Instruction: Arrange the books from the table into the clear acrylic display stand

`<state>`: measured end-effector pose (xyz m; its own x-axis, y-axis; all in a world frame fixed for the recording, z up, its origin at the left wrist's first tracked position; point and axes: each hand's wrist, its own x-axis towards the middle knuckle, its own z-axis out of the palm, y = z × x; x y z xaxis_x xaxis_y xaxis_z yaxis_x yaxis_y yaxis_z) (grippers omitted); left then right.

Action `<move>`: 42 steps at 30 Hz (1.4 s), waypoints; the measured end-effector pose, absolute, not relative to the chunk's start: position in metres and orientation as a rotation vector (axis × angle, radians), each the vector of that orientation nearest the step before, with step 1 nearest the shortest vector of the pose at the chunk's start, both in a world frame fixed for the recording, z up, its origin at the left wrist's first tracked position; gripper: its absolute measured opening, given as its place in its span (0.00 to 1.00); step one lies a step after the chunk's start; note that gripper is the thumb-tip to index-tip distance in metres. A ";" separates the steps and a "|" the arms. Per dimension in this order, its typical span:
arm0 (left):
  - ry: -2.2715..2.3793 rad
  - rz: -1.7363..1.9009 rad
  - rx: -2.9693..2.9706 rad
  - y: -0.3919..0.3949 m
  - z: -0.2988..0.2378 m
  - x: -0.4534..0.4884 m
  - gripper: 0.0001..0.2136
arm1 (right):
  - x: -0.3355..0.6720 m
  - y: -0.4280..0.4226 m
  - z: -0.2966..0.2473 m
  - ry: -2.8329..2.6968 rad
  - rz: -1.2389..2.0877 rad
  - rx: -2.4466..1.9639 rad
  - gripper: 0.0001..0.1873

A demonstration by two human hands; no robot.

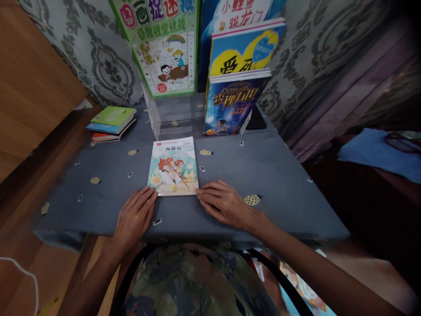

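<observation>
A thin picture book (173, 166) with a pale cover and a cartoon figure lies flat in the middle of the table, closed. My left hand (135, 215) rests palm down on the grey cloth, its fingertips touching the book's near left corner. My right hand (223, 202) lies flat with fingers stretched out, its tips at the book's near right corner. Neither hand holds anything.
A grey patterned cloth (279, 175) covers the table. A clear acrylic stand (174, 116) at the back holds upright books, with a dark blue one (230, 105) in front. A small stack of books (112, 123) lies at the back left. A wooden panel (29, 87) stands left.
</observation>
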<state>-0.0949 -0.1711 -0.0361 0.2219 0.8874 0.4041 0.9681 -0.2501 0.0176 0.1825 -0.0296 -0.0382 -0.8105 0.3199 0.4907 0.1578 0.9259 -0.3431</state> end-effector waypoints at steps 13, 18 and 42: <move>-2.021 -0.705 -2.239 -0.134 -0.020 -0.090 0.08 | 0.145 -0.029 -0.033 -2.718 0.534 -0.668 0.27; -2.067 -0.713 -2.302 -0.107 -0.027 -0.099 0.05 | 0.124 -0.012 -0.038 -2.747 0.554 -0.814 0.32; -2.282 -0.768 -1.939 -0.012 -0.062 -0.119 0.21 | 0.065 0.047 -0.066 -2.462 0.262 -1.081 0.28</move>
<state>-0.1186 -0.0118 -0.0623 -0.2123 0.9130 0.3484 0.9379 0.0903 0.3349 0.0646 0.0474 -0.0662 -0.5996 0.7360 0.3144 0.6535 0.6770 -0.3386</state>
